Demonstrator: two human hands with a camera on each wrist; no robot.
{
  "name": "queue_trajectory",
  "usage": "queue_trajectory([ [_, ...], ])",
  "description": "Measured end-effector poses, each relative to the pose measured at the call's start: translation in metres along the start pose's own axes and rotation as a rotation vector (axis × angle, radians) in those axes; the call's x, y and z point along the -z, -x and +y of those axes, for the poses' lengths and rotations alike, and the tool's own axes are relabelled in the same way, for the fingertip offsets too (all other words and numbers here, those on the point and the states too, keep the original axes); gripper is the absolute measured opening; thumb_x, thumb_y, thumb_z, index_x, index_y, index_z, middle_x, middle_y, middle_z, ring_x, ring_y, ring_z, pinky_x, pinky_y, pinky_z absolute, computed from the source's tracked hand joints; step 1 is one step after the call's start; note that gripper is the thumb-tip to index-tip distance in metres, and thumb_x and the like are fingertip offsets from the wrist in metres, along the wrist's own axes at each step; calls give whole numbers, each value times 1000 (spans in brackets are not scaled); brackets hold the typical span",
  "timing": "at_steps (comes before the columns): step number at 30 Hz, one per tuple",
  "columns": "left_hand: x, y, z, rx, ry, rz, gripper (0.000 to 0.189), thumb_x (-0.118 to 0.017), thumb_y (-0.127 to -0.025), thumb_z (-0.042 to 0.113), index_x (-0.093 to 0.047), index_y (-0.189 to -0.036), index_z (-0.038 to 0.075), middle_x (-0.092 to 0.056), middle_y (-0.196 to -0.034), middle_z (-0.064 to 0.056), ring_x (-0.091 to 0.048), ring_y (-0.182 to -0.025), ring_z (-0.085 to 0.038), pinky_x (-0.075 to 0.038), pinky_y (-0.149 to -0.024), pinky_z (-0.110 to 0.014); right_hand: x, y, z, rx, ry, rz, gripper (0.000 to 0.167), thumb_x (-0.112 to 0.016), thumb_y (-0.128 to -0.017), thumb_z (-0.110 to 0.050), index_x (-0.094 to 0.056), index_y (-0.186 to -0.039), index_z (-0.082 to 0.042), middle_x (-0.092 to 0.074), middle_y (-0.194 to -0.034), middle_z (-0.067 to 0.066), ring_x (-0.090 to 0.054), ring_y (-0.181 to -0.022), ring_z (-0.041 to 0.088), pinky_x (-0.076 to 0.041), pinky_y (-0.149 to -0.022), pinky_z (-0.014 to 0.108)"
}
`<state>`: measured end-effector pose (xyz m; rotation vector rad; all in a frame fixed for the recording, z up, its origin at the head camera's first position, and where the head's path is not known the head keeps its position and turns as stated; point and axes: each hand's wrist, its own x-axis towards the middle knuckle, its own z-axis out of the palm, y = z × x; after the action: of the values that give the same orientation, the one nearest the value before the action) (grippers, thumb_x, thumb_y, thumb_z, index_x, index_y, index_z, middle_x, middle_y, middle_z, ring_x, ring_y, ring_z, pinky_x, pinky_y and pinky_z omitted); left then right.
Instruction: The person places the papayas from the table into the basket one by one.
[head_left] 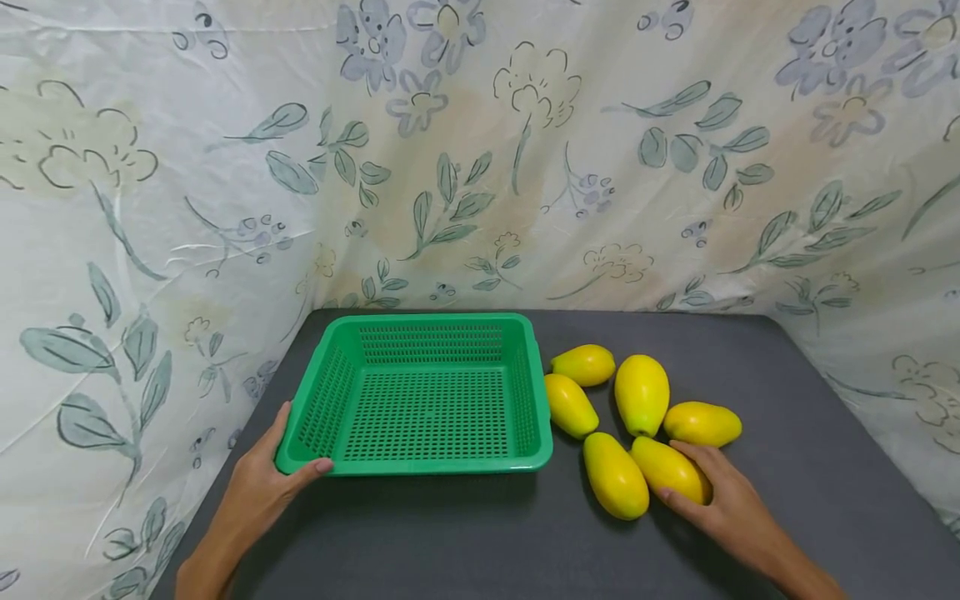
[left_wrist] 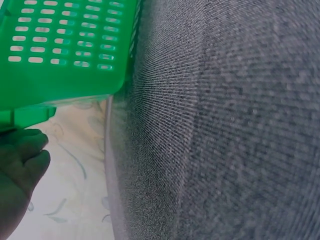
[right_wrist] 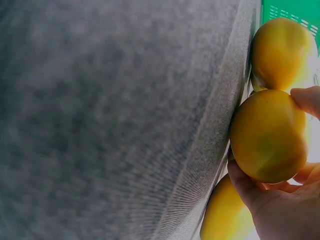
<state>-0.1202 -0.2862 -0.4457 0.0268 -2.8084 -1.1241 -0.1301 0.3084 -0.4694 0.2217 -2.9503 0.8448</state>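
Note:
A green plastic basket (head_left: pixel 431 467) with slotted walls and nothing inside stands on the left part of the dark table. My left hand (head_left: pixel 255 487) holds its near left corner, thumb on the front rim and fingers along the left side. In the left wrist view some fingers (left_wrist: pixel 31 150) show just below the basket's rim (left_wrist: pixel 32 116). My right hand (head_left: pixel 723 500) grips a yellow papaya (head_left: pixel 670 469), thumb and fingers on opposite sides of it, as the right wrist view also shows for this papaya (right_wrist: pixel 270 137). Another papaya (head_left: pixel 615 475) lies close beside it on the left.
More papayas lie right of the basket: one at the back (head_left: pixel 583 365), one by the basket wall (head_left: pixel 572 406), a large one in the middle (head_left: pixel 642 393) and one to the right (head_left: pixel 702 424). Floral cloth (head_left: pixel 480 208) hangs behind and beside the grey table (head_left: pixel 450 542).

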Motion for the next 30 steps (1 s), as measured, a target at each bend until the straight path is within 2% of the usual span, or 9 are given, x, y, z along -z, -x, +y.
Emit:
queue_trajectory([
  [9,1,0,1,-4,9,-6,113,-82,-94,39,-5,-171,7,-24,-171,-30,-35,-149,-54,-41,-103,-64,0,4,-2,8,-1,72,69,-79,-95,-45,-57,-147,-5,-58,-141,17,-58,-107,29,-48,-78,42],
  [15,0,0,0,-11,19,3,113,-83,-94,38,-5,-171,8,-26,-170,-30,-36,-148,-53,-41,-103,-63,2,4,-4,37,9,151,67,-83,-93,-40,-59,-145,-6,-60,-136,14,-56,-104,26,-46,-74,34],
  [23,-1,-1,0,-1,28,-2,114,-83,-94,36,-4,-171,9,-26,-170,-30,-36,-149,-52,-40,-104,-64,7,4,-10,27,-1,173,71,-83,-93,-40,-55,-148,-3,-59,-137,18,-57,-105,30,-48,-74,37],
  [30,-3,-1,-3,3,33,3,114,-83,-93,36,-4,-171,10,-26,-170,-30,-35,-150,-52,-39,-105,-65,8,4,-12,57,-16,220,71,-85,-92,-35,-55,-150,-6,-59,-137,14,-54,-108,26,-42,-76,22],
])
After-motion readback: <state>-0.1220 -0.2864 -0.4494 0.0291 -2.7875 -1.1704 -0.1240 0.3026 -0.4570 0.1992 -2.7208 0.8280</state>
